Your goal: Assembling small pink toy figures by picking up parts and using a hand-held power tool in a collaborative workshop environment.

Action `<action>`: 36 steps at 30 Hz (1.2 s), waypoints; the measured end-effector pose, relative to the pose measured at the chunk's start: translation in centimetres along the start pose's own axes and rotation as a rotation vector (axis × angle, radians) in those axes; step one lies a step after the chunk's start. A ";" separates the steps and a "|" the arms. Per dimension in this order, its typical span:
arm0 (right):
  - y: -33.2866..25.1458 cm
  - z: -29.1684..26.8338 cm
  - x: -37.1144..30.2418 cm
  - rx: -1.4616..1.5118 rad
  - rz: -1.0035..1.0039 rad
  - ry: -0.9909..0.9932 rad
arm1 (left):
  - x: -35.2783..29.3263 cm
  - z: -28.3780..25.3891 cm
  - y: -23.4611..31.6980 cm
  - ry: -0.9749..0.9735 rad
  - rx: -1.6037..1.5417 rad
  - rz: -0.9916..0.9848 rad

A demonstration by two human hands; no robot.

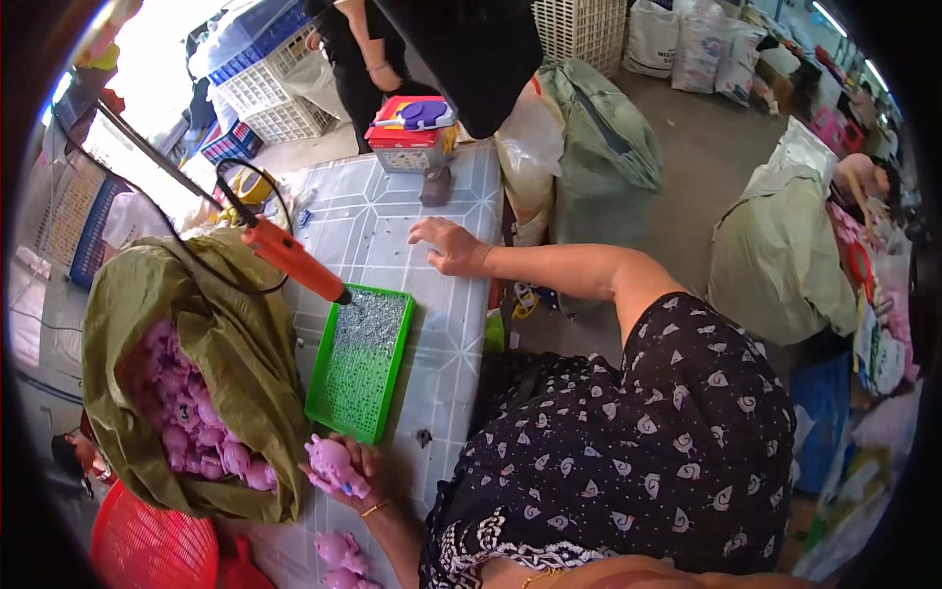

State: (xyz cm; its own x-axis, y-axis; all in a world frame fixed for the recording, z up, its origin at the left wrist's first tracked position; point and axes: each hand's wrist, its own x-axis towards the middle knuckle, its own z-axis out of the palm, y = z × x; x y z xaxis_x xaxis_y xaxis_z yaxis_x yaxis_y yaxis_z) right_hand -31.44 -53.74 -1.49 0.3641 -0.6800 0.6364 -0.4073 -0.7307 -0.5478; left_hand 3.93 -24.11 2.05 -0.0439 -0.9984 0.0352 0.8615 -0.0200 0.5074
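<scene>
Left grip [363, 461] wraps a pink toy figure [332, 463] beside the green tray [394, 378]; right grip [453, 247], seemingly empty, fingers loosely curled, is over the worktop [446, 363]. A bumped tray could spill its metal pieces [371, 324].

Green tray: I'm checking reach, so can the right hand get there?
Probably yes: the right hand looks empty, and the green tray lies nearby, though the orange tool points toward one end.
</scene>
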 end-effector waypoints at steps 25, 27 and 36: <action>-1.0 -2.0 0.4 -0.143 0.017 -0.028 | -1.0 2.3 -0.4 -0.016 -0.121 0.179; -0.7 -1.8 0.5 -0.143 0.018 -0.031 | -1.0 2.0 -0.1 -0.057 -0.159 0.158; -1.0 -2.0 -0.3 -0.171 0.031 -0.018 | -1.8 2.4 -0.3 0.087 -0.207 0.165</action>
State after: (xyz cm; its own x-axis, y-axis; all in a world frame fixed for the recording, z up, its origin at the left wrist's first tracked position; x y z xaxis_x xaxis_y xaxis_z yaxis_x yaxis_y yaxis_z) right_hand -32.75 -52.72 -0.03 0.3632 -0.7044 0.6099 -0.5549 -0.6894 -0.4657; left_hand 2.52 -22.19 3.89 0.1417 -0.9896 0.0240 0.9386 0.1420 0.3144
